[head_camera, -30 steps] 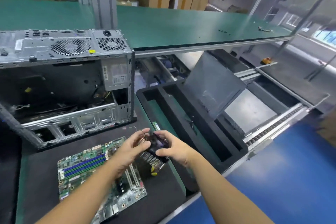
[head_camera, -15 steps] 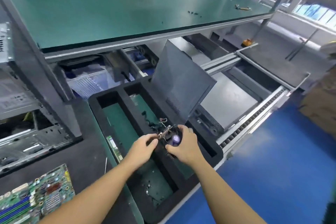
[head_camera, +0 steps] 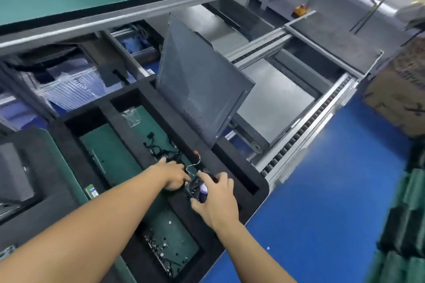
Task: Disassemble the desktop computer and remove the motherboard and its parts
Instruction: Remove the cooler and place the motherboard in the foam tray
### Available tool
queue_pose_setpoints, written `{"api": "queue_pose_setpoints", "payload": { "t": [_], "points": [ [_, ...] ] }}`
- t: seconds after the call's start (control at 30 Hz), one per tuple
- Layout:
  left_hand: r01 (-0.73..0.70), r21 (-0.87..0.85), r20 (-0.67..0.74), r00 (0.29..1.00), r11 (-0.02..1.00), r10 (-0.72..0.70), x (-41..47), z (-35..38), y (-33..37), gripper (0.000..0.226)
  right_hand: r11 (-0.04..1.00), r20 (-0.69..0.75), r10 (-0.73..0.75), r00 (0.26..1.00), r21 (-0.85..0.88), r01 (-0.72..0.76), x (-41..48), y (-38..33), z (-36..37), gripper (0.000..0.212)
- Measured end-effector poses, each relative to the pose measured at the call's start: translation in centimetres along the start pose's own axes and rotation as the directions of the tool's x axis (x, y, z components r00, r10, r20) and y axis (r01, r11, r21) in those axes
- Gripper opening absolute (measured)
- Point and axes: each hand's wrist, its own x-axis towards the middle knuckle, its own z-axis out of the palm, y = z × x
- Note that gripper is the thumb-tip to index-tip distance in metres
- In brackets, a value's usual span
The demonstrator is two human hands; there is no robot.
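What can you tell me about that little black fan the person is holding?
The fan is small and black, seemingly plastic, with a shiny purplish round label on its hub. Thin twisted wires loop up from it to a reddish end. The right hand grips its right side with fingers curled round the frame, and the left hand holds its left edge. It is tilted, low over a black foam tray.

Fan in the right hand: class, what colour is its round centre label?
The label is pale purple, on a black fan; the head view shows it best.
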Motion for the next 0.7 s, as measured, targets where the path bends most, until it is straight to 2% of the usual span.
{"api": "queue_pose_setpoints", "payload": {
  "t": [0.13,0.27,0.37,0.43,0.5,0.57,0.63,0.7],
  "points": [
    [0.094,0.06,0.066,0.993,0.994,-0.098,1.8,-0.5,0.7,0.049,0.999,0.083,-0.002,0.997,0.04,-0.001,-0.3,1.4,1.4,0.067],
    [0.274,0.129,0.132,0.948,0.953,-0.291,1.9,-0.4,1.1,0.061,0.987,0.074,-0.031,0.997,0.157,0.019,-0.4,2.0,2.4,0.066],
    [0.422,0.152,0.087,0.895,0.894,-0.437,1.3,-0.7,-0.2,0.059,0.965,0.044,0.02,0.999,0.262,-0.031,-0.2,1.3,3.2,0.064],
    [0.473,0.13,0.028,0.877,0.872,-0.48,0.8,-0.6,-0.7,0.056,0.944,0.021,0.075,0.997,0.321,-0.077,0.4,0.2,3.9,0.06],
    [0.442,0.047,-0.088,0.895,0.896,-0.437,0.5,-0.1,-0.4,0.046,0.92,-0.021,0.115,0.993,0.38,-0.098,1.2,-1.1,4.5,0.049],
    [0.318,-0.142,-0.16,0.927,0.938,-0.338,0.5,0.2,-0.1,0.034,0.903,-0.071,0.126,0.99,0.422,-0.085,2.0,-1.9,5.0,0.032],
    [0.233,-0.285,-0.132,0.951,0.93,-0.278,0.2,0.4,-0.2,0.031,0.911,-0.079,0.122,0.989,0.405,-0.08,2.8,-2.0,5.3,0.036],
    [0.21,-0.33,-0.144,0.952,0.92,-0.269,-0.2,0.3,-0.7,0.02,0.915,-0.071,0.122,0.99,0.394,-0.085,3.4,-2.0,5.3,0.041]
  ]
}}
